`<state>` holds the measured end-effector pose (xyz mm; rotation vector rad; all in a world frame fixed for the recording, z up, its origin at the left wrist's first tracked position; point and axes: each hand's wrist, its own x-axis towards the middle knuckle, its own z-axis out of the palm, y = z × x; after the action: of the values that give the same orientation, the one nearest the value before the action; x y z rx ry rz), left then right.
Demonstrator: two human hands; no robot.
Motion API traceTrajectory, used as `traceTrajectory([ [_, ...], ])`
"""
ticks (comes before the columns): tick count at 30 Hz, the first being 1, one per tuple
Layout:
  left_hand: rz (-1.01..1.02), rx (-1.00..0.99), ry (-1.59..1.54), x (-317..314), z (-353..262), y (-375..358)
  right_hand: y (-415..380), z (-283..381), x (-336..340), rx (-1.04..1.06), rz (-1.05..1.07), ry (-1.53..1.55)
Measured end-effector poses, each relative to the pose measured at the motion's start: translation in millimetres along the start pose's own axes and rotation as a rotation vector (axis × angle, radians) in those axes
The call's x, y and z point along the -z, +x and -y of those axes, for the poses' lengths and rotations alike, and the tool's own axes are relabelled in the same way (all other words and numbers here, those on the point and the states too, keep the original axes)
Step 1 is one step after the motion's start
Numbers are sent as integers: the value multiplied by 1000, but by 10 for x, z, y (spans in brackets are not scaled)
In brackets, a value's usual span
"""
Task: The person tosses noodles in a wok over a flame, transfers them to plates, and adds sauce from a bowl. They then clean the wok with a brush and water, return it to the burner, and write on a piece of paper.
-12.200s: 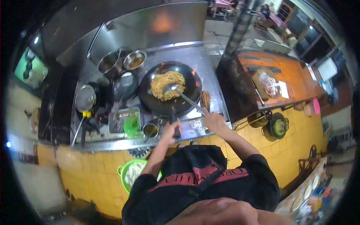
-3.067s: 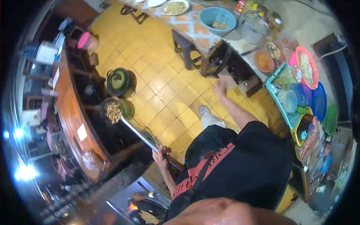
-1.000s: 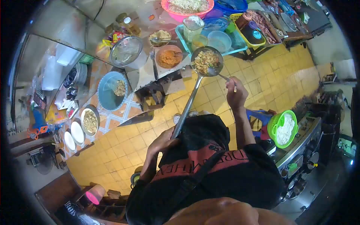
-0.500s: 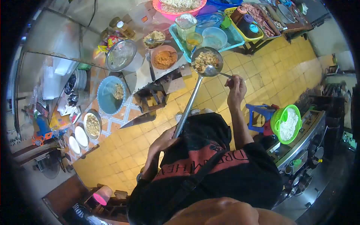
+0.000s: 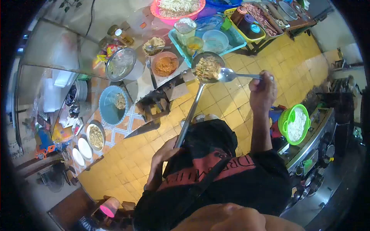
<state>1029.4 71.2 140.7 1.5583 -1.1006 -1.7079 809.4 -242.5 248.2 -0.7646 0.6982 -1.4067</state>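
My left hand point(image 5: 163, 153) is closed round the lower end of a long-handled metal ladle point(image 5: 195, 102). Its bowl, out in front of me over the yellow floor, holds a heap of cooked food point(image 5: 207, 67) in light brown shreds. In my right hand point(image 5: 263, 89) is the handle of a metal spoon point(image 5: 230, 75), whose tip reaches the ladle's right rim beside the food. Just left of the ladle bowl, on the table, stands a pink bowl of orange-brown paste point(image 5: 165, 66).
A blue tray point(image 5: 235, 45) with jugs and a bowl lies beyond the ladle. At left are a blue tub point(image 5: 112, 111), a plate of food point(image 5: 95, 136) and white plates point(image 5: 85, 149). A green basket of white food point(image 5: 286, 125) stands right, beside the metal counter point(image 5: 313, 134).
My right hand has moved right and drawn the spoon from inside the ladle bowl to its right edge. The ladle has shifted slightly left, still in my left hand.
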Motion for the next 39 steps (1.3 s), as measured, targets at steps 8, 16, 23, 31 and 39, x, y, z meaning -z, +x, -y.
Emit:
traceTrajectory([
  [8,-115,96,-180,-39,-304,-151,-184,824,-456,-114,387,372],
  [16,-152,153,-460,64,-115,-191,-386,957,-795,-130,695,594],
  [23,-284,78,-528,117,-1,-271,-418,1049,-1023,-513,723,494],
  [31,-456,84,-591,67,-160,-426,-78,587,-732,-329,445,252],
  [39,-497,-19,-710,-51,-99,-695,-208,-2295,261,-237,146,-564],
])
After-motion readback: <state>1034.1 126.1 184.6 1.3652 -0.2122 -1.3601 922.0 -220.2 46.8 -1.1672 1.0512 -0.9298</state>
